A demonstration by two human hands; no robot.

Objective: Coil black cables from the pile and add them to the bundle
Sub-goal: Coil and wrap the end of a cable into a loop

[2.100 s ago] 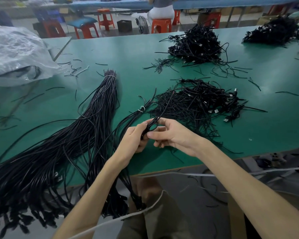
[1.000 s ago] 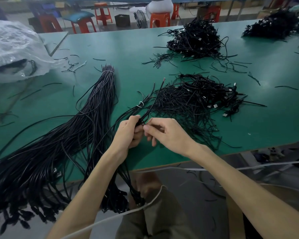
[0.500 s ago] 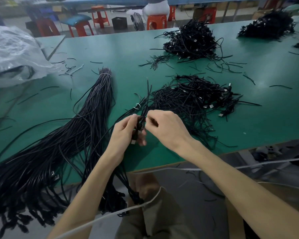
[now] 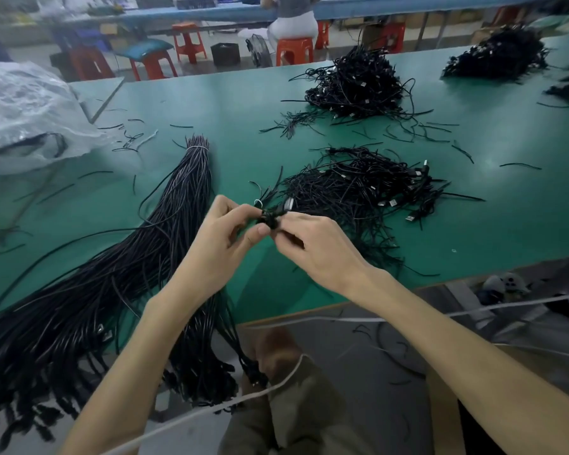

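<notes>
While the coil (image 4: 271, 219) of black cable is pinched between both hands just above the bench (image 4: 211, 103), close to its near edge, the step in hand is judged to be the closing of the wrap. The loops are best clamped firmly by one hand while the free end is drawn round them by the other. Tension should not be released until that end is tucked, since a slack turn would probably let the springy cable open again.

The left hand (image 4: 224, 246) is raised off the bench with the wrist bent upward, its thumb and curled fingers closed on the left side of the coil. The right hand (image 4: 312, 249) is held palm down, and its fingertips pinch the coil's right side. Whether a loose end is trapped beneath them cannot be told.

The pile (image 4: 358, 188) lies just beyond the right hand, toward the middle of the bench. The bundle (image 4: 178, 218), banded near its far end, runs from mid-bench to the near left edge, where its ends hang over.
</notes>
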